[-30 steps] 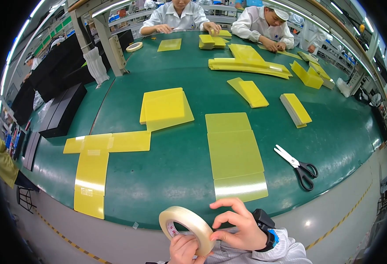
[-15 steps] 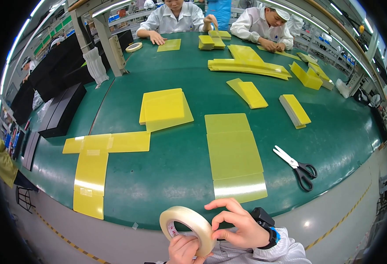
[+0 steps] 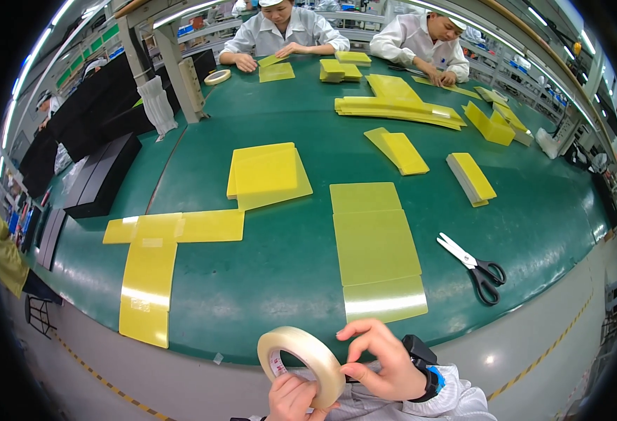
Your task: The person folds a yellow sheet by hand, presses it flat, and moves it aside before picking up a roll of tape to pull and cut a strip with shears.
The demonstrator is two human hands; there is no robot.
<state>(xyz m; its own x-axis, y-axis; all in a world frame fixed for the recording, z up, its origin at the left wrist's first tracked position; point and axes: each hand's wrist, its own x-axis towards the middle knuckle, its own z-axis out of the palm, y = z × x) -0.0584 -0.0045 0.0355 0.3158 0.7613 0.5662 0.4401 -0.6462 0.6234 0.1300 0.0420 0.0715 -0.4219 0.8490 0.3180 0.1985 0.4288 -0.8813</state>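
Note:
My left hand (image 3: 292, 398) grips a roll of clear tape (image 3: 313, 349) from below, with the ring tilted over the table's near edge. At the roll's right rim, my right hand (image 3: 381, 359) has its thumb and a bent finger closed on the tape edge, while another finger is raised; a loose tape end is too small to make out. Beyond the hands lies a row of yellow-green sheets (image 3: 376, 247) laid edge to edge. To the left, yellow sheets in a T shape (image 3: 147, 281) carry clear tape strips across their joints.
Black-handled scissors (image 3: 473, 266) lie to the right. Stacked yellow sheets (image 3: 265, 172), a narrow yellow stack (image 3: 471, 179) and long yellow strips (image 3: 399, 109) rest farther off. Black blocks (image 3: 104, 175) stand left. Two co-workers handle yellow sheets across the green table (image 3: 266, 263).
My right thumb and bent finger have shifted slightly at the roll's rim. The roll stays in my left hand. Across the table, the left co-worker's hands now hold a small yellow sheet.

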